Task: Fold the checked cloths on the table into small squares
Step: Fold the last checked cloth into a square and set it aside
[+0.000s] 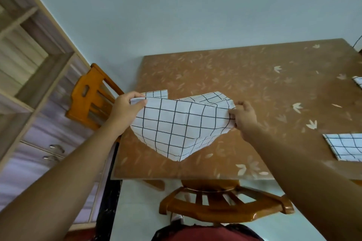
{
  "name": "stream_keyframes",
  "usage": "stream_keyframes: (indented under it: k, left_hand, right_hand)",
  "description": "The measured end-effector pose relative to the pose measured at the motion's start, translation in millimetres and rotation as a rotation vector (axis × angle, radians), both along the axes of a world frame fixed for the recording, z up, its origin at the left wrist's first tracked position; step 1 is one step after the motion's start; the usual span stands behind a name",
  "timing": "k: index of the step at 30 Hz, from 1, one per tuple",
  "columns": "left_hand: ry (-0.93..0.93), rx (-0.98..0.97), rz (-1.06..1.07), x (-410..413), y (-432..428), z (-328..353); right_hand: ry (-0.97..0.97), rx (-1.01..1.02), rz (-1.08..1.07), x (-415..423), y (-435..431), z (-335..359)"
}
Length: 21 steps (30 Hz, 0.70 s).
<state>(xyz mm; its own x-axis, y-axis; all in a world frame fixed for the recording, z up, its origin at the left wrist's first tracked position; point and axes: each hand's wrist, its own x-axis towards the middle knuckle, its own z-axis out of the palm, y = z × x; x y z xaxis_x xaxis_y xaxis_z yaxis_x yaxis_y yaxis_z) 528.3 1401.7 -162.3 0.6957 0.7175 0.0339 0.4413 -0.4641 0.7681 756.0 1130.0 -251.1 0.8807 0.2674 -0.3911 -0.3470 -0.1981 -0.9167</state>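
A white cloth with a black check (176, 125) hangs doubled over above the left part of the brown table (244, 76). My left hand (125, 107) pinches its upper left corner and my right hand (243, 116) pinches its upper right corner. The cloth sags between them, and its lowest point reaches down near the table's front edge. A folded checked cloth (344, 146) lies flat at the table's right edge. A corner of another checked cloth (358, 82) shows further back on the right, mostly cut off by the frame.
An orange wooden chair (221, 207) stands at the table's near side, and a second chair (88, 96) at its left end. A pale wooden shelf unit with drawers (29, 76) lines the left wall. The table's far side meets a plain wall.
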Motion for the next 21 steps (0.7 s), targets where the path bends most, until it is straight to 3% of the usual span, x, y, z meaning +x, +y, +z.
stream_keyframes:
  k: [5, 15, 21]
  left_hand:
    - [-0.006, -0.066, 0.052, 4.5, -27.4, -22.9]
    - [-0.019, -0.045, 0.06, 26.4, -66.7, -20.8]
    - [-0.017, -0.016, 0.034, 26.6, -72.4, -14.3]
  right_hand:
    - [-0.03, 0.002, -0.052, 22.0, -30.1, 0.6]
    - [-0.182, -0.07, 0.167, 48.8, -75.2, 17.5]
    - [-0.157, -0.067, 0.199, 58.5, -78.1, 12.7]
